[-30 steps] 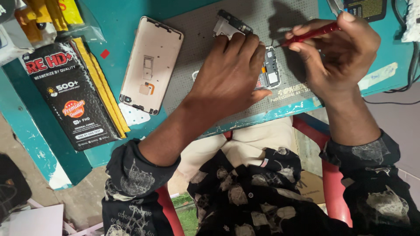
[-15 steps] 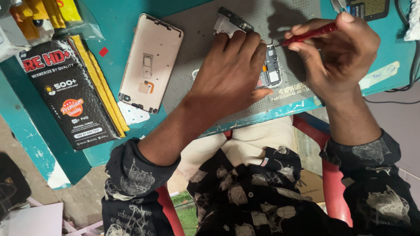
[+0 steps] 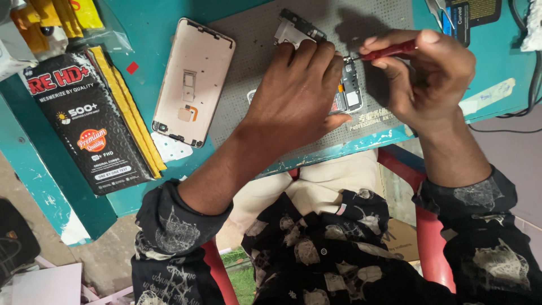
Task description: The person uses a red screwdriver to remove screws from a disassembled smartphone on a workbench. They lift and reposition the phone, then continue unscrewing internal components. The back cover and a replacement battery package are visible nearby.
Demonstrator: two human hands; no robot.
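The left hand (image 3: 296,93) lay flat on an opened phone (image 3: 349,93), pressing it down on the grey work mat (image 3: 254,73). Its fingers were spread over the phone and closed on nothing — it was only holding the phone still. Most of the phone was hidden under that hand; just a strip of its inner parts showed beside the fingers.

The right hand (image 3: 426,79) had its grip closed on a red screwdriver (image 3: 387,52). The thumb and fingers pinched the handle, and the thin tip pointed at the top of the phone's open part, right by the left fingertips. I could not tell if the tip touched a screw.

The phone sat on the mat near the front edge of the teal table (image 3: 158,20), a bit toward its right side. A small grey phone part (image 3: 296,31) lay on the mat just past the left fingers, toward the far edge.

A pink phone back cover (image 3: 195,82) lay face down to the left, half on the mat and half on the table. Further left was a black printed box (image 3: 90,127) with yellow strips (image 3: 132,118) beside it, near the table's left front corner. A small red square (image 3: 132,67) sat between the box and the cover. A black cable (image 3: 528,73) ran along the right edge of the table.
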